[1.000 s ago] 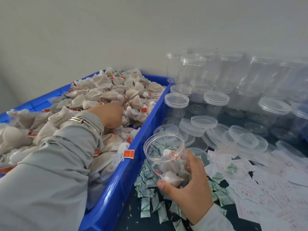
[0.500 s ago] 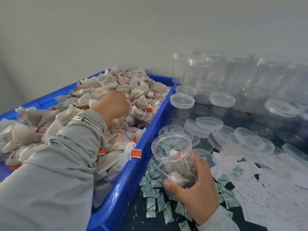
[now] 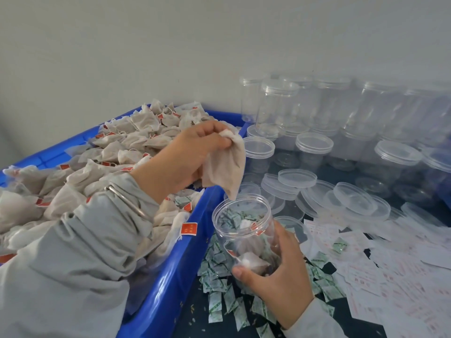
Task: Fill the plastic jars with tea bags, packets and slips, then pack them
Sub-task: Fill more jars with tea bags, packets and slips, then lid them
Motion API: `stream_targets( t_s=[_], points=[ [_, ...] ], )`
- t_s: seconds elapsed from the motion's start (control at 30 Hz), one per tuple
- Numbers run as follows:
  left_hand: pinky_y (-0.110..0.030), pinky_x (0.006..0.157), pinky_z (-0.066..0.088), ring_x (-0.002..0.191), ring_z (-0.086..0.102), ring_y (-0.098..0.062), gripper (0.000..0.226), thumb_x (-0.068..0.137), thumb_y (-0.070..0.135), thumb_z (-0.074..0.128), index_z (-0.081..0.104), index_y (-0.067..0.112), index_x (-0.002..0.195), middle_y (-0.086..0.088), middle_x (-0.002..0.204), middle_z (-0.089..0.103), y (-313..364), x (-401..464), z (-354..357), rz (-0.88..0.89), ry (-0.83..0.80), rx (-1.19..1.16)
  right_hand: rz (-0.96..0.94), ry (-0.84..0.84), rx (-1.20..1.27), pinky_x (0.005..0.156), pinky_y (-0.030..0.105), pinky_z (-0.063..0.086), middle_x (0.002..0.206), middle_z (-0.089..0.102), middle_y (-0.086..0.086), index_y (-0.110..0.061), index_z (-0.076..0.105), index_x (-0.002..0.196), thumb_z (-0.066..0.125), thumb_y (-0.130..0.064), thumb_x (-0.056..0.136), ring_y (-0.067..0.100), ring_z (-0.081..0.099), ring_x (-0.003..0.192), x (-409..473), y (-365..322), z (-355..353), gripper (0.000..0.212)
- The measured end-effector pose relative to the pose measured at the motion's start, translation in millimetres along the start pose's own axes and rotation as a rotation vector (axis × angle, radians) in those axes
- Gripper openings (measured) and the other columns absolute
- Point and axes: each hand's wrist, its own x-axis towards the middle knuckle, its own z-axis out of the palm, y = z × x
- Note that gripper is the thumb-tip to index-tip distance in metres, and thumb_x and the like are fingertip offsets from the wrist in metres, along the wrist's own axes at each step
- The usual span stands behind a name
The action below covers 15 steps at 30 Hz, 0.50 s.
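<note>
Centre frame, our left hand [image 3: 192,152] pinches a tea bag [image 3: 225,167] by its top, its lower corner hanging right above the open mouth of the clear plastic jar [image 3: 246,230]. Lower centre, our right hand [image 3: 275,276] wraps curled fingers round that jar (one tea bag [image 3: 252,263] already inside). The blue bin [image 3: 185,259] at left is heaped with more bags, green packets [image 3: 219,284] below, paper slips [image 3: 390,276] at right

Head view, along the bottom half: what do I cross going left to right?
Grey sleeve → blue bin of tea bags → open jar held in the right hand over the green packets → loose lids → paper slips.
</note>
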Motion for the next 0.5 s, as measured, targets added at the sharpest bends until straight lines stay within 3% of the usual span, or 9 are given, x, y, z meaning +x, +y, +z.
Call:
stream_targets(
  t_s=[0.27, 0.37, 0.5],
  points=[
    [-0.033, 0.069, 0.046, 0.079, 0.057, -0.017, 0.025, 0.09, 0.005, 0.056, 0.063, 0.023, 0.076, 0.001, 0.079, 0.062, -14, -9, 20, -0.079, -0.248, 0.18, 0.001, 0.016, 0.032, 0.088, 0.014, 0.047, 0.118, 0.05, -0.01, -0.03, 0.044, 0.136, 0.08, -0.057, 0.04, 0.003, 0.053, 0.11, 0, -2, 0, 0.105],
    [-0.028, 0.065, 0.045, 0.077, 0.055, -0.014, 0.023, 0.091, 0.005, 0.053, 0.061, 0.022, 0.077, 0.003, 0.078, 0.06, -17, -11, 24, -0.117, -0.313, 0.173, 0.009, 0.016, 0.059, 0.09, 0.023, 0.05, 0.119, 0.05, -0.007, -0.028, 0.044, 0.135, 0.081, -0.054, 0.04, 0.007, 0.054, 0.112, 0, -2, 1, 0.105],
    [-0.029, 0.07, 0.046, 0.074, 0.055, -0.013, 0.023, 0.09, 0.0, 0.051, 0.057, 0.02, 0.08, 0.007, 0.072, 0.062, -23, -13, 26, -0.124, -0.435, 0.215, 0.001, 0.051, 0.083, 0.085, 0.013, 0.047, 0.115, 0.051, -0.009, -0.029, 0.047, 0.131, 0.081, -0.053, 0.039, 0.002, 0.055, 0.109, 1, -2, 2, 0.101]
  ],
)
